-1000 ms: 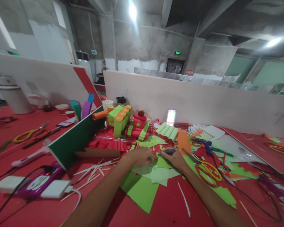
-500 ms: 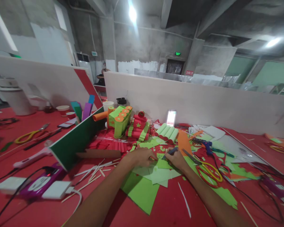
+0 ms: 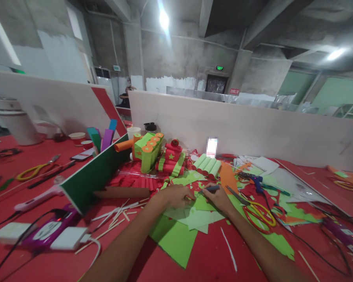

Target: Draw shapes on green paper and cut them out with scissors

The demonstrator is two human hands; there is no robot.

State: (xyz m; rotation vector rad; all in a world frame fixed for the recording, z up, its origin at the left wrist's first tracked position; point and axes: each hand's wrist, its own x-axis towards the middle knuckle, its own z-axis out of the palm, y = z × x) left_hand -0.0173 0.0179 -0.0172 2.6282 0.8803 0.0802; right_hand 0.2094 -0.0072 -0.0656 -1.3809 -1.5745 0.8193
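Note:
My left hand (image 3: pixel 174 195) rests on a small piece of green paper (image 3: pixel 202 203) on the red table, fingers curled and pressing something small against it. My right hand (image 3: pixel 218 197) grips a dark blue pen (image 3: pixel 210 188) with its tip on the same paper. Beneath lie pale green sheets (image 3: pixel 194 217) and a larger bright green sheet (image 3: pixel 173 239). Red and yellow scissors (image 3: pixel 257 213) lie just right of my right hand.
Behind the hands stand a green and orange paper model (image 3: pixel 148 149), a red roll stack (image 3: pixel 172 158), pale green rolls (image 3: pixel 207 165). A green board (image 3: pixel 91 174) leans left. Wooden sticks (image 3: pixel 114 215), chargers (image 3: pixel 67 237), a glue gun (image 3: pixel 254 178) and cables (image 3: pixel 320 231) lie around.
The pen in my right hand has shifted slightly over the green paper. Both hands stay in nearly the same place; the view has dipped a little.

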